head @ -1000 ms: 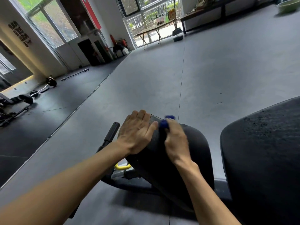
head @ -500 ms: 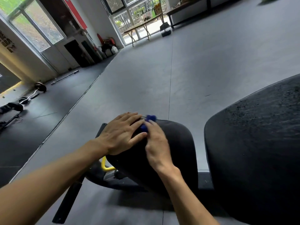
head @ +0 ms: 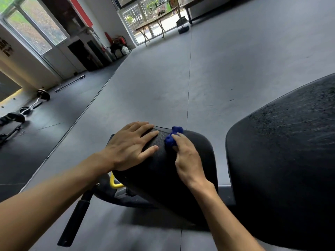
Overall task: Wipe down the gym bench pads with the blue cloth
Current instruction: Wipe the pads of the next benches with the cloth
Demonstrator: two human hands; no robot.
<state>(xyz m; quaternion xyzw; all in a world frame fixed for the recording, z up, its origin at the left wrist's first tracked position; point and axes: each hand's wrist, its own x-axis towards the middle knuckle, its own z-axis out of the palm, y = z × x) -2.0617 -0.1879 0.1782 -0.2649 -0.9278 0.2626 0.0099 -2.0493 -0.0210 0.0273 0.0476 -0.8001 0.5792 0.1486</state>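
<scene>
In the head view, the blue cloth (head: pixel 173 136) is bunched and gripped in the curled fingers of the right hand (head: pixel 188 160) at the far edge of the seat pad (head: pixel 163 171). The left hand (head: pixel 129 145) is laid flat on that pad, fingers straight, nothing held; the back pad (head: pixel 282 160) is seen just beside it. Dark lettering on the left wall (head: pixel 5 48) cannot be read.

Two black bench pads: a small seat pad (head: pixel 163 171) and, just to its right, a large back pad (head: pixel 282 160). On the seat pad, two hands, left hand (head: pixel 130 147) and right hand (head: pixel 188 160), plus one blue cloth (head: pixel 172 136). Far left of the seat pad, two barbells: curl bar (head: pixel 34 104) and straight bar (head: pixel 70 83); far beyond it, one folding table (head: pixel 154 22).
</scene>
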